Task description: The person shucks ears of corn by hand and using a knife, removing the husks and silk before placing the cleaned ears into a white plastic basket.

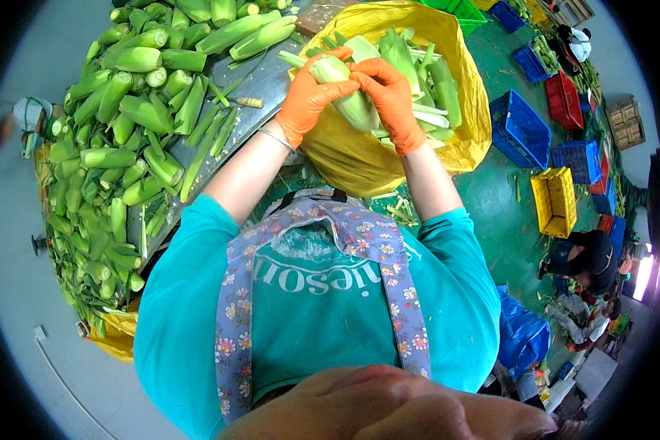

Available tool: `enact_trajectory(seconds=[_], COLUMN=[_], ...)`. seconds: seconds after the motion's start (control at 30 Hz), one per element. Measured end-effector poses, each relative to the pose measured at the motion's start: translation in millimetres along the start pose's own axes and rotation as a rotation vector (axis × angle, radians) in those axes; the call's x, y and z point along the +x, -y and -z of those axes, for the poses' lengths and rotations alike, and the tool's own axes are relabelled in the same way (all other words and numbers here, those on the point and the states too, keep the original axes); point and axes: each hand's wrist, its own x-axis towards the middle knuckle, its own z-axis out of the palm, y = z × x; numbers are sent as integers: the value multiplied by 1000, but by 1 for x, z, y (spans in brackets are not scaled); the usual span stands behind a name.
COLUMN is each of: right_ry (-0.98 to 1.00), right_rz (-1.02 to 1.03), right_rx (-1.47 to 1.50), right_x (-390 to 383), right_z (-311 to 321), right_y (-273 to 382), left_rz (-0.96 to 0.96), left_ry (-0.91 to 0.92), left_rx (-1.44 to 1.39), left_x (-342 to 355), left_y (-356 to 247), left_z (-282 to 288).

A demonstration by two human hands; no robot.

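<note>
An ear of corn [350, 103] in pale green husk is held between my two orange-gloved hands, above a large yellow bag. My left hand [312, 99] wraps round its left side, thumb across the front. My right hand [389, 95] pinches at the husk near the upper right of the ear, fingers closed. Whether a loose leaf is between those fingers I cannot make out. Under and beyond my hands, the yellow bag [359, 165] stands wide at the mouth. Stripped green husks [440, 92] lie inside it.
At left, a big heap of unhusked corn [136, 110] covers the metal table [231, 158]. A short corn stub [250, 103] lies near the table edge. On the green floor at right stand a blue crate [519, 130], a yellow crate [554, 202] and a red crate [564, 103]. Other people are farther off.
</note>
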Motion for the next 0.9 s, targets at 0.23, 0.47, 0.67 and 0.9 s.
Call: enact_trajectory(seconds=[0.23,0.47,0.67,0.9], right_ry=[-137,-730,-245,-60], right_rz=[467,187,212,159], right_rx=[-580,-910,-523,-94], right_x=[-3,29,0,-28], right_z=[-8,116,52,-5], right_y=[-6,-63,6,11], left_rz=[98,-41,88,19], left_ry=[44,111,46,148], left_rx=[75,57,46,48], left_x=[-1,1,-1,7], left_y=[-15,-20,-21,-19], left_z=[-5,-1,4,-3])
